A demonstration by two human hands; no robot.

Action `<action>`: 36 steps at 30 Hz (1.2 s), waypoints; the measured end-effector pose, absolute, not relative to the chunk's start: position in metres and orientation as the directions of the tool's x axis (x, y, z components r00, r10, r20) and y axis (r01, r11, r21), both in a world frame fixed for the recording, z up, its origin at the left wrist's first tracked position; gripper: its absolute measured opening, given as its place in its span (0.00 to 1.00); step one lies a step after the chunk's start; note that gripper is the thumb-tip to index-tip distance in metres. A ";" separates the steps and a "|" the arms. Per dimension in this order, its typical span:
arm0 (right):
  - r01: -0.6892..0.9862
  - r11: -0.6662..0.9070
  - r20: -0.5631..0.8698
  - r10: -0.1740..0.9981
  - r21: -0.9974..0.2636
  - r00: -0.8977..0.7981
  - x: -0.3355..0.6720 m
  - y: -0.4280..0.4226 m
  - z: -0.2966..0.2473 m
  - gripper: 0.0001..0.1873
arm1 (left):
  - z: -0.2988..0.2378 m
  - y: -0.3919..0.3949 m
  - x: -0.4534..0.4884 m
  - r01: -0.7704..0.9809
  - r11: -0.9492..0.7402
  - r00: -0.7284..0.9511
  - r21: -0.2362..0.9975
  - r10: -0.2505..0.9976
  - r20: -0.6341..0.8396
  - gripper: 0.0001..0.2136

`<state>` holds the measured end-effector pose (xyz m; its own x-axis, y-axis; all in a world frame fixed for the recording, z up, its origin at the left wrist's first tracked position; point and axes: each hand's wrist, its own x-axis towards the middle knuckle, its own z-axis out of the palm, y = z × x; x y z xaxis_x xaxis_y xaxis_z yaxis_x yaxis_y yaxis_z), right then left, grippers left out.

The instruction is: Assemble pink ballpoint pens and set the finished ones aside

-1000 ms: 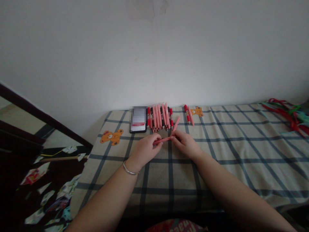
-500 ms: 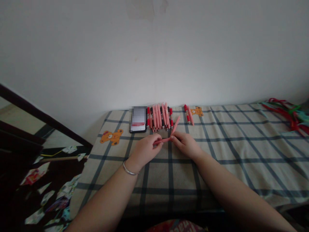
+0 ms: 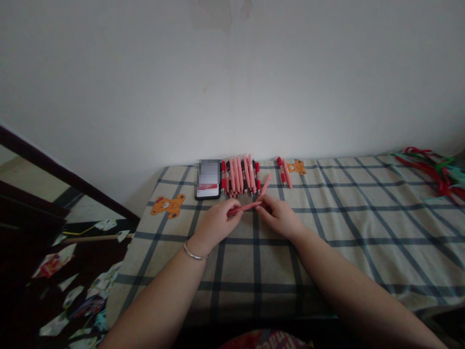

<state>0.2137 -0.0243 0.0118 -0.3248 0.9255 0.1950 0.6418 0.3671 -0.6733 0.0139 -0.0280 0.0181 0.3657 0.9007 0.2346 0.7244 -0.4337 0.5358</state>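
Note:
My left hand (image 3: 217, 223) and my right hand (image 3: 279, 215) meet over a checked cloth, both pinched on one pink pen (image 3: 246, 207) that lies crosswise between them. The left fingers grip its left end, the right fingers its right end. A second pink pen part (image 3: 265, 184) sticks up and away from my right fingertips. Just beyond the hands a row of several pink and red pens (image 3: 240, 176) lies side by side. A silver bangle circles my left wrist.
A phone (image 3: 208, 179) lies left of the pen row. Two more pens (image 3: 284, 172) lie to its right. Red and green strips (image 3: 432, 169) are heaped at the far right. The checked cloth (image 3: 363, 223) ends at a wall behind; papers litter the dark floor (image 3: 72, 291) at left.
The pen between my hands has lifted slightly and tilted, and my left hand has shifted a little up. Everything else stays where it was.

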 end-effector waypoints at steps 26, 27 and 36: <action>0.635 0.385 0.206 0.918 -0.669 -0.340 0.216 -0.021 0.009 0.13 | 0.019 -0.031 0.016 0.723 -0.453 0.389 0.522 0.891 0.234 0.05; 0.636 0.385 0.202 0.917 -0.668 -0.343 0.216 -0.021 0.009 0.14 | 0.019 -0.031 0.016 0.718 -0.459 0.394 0.523 0.888 0.239 0.05; 0.643 0.385 0.188 0.916 -0.662 -0.355 0.216 -0.021 0.010 0.16 | 0.020 -0.031 0.016 0.708 -0.493 0.424 0.505 0.869 0.255 0.06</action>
<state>0.2161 -0.0211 0.0098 -0.3553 0.9157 0.1880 0.6426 0.3853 -0.6623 0.0162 -0.0315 0.0197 0.4235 0.8693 0.2549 0.7084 -0.4932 0.5049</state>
